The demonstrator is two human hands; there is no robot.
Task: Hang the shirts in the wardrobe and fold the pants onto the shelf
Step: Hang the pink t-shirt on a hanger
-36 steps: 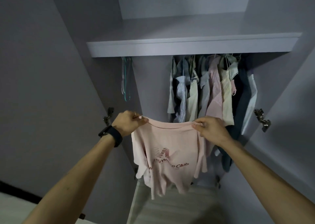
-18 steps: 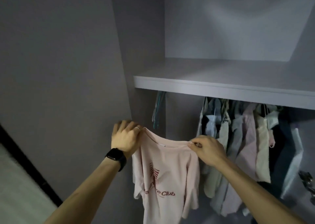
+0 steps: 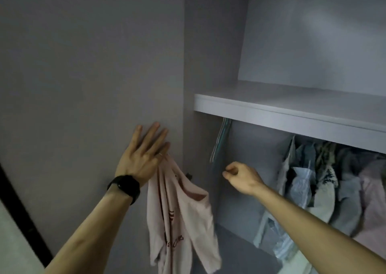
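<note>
A pale pink T-shirt with dark red print hangs limp from my left hand alone. That hand's fingers are spread straight in front of the wardrobe's left side panel; the thumb is hidden behind the cloth it carries. My right hand is free of the shirt, its fingers curled on nothing. It hovers just right of and below a bunch of empty hangers that hang under the shelf.
Several shirts hang crowded at the right under the shelf. A grey wall fills the left, with a dark strip at the bottom left. A metal hinge sits on the panel beside the shirt.
My right hand has let go of the shirt's shoulder and moved right toward the hangers. The shirt has collapsed and now dangles from my left hand, whose fingers have spread.
</note>
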